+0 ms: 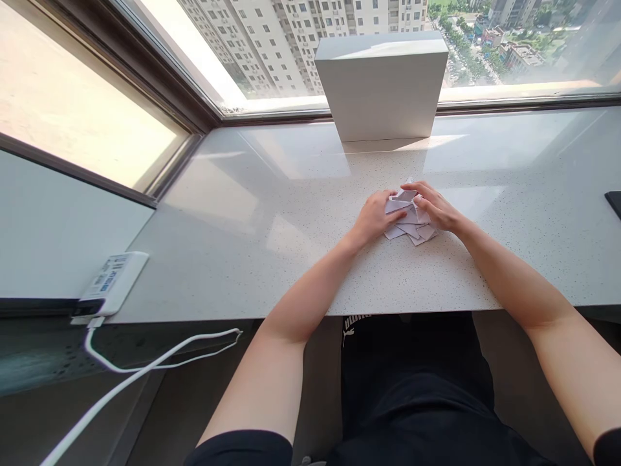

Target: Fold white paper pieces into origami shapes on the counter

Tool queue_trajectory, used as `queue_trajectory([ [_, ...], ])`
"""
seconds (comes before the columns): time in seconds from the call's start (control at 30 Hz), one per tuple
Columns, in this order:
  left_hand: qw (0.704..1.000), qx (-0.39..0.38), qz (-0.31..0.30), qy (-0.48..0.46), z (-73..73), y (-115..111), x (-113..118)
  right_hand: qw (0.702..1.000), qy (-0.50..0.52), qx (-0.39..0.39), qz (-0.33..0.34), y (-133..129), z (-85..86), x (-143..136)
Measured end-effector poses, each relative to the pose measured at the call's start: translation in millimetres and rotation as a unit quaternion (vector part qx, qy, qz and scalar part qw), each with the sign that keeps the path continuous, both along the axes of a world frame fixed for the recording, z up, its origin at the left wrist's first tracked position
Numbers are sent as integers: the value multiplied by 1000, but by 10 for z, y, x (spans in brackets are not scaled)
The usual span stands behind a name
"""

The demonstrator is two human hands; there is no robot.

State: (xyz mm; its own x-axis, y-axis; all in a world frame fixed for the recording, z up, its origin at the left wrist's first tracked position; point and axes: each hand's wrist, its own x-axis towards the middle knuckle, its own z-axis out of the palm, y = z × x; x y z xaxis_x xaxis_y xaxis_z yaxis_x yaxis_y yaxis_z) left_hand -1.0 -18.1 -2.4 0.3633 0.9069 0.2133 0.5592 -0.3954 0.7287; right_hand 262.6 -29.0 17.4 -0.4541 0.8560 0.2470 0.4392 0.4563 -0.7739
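Observation:
A folded white paper piece (405,215) with several layered, pointed flaps sits low over the countertop, between my two hands. From its left side my left hand (374,216) grips it, with the thumb lying across the near flaps and the fingers at the far edge. My right hand (433,206) curls over the right side, its thumb and fingertips pinching an upper flap. Part of the paper is hidden under the fingers, and I cannot tell whether it is one sheet or several pieces.
A white box (383,90) stands upright by the window at the far side of the speckled countertop (291,259). At the left edge lies a white power adapter (116,281) with a white cable (145,367) hanging down. A dark object (615,202) shows at the right edge.

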Motion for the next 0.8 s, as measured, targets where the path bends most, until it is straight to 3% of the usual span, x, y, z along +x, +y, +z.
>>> queue_trajectory([
  [0.17, 999, 6, 14, -42, 89, -9, -25, 998, -51, -6, -27, 71, -100, 36],
  [0.33, 995, 29, 45, -81, 129, 3, -44, 994, -103, -11, -16, 78, -59, 107],
  [0.63, 965, 170, 121, -160, 108, 28, -68, 990, -106, -69, -65, 102, -19, 154],
  [0.73, 958, 220, 110, -148, 62, 7, -74, 989, -95, -68, -85, 119, -41, 142],
  [0.8, 962, 247, 69, -97, 36, -32, -45, 991, -73, -64, -97, 144, -60, 150],
])
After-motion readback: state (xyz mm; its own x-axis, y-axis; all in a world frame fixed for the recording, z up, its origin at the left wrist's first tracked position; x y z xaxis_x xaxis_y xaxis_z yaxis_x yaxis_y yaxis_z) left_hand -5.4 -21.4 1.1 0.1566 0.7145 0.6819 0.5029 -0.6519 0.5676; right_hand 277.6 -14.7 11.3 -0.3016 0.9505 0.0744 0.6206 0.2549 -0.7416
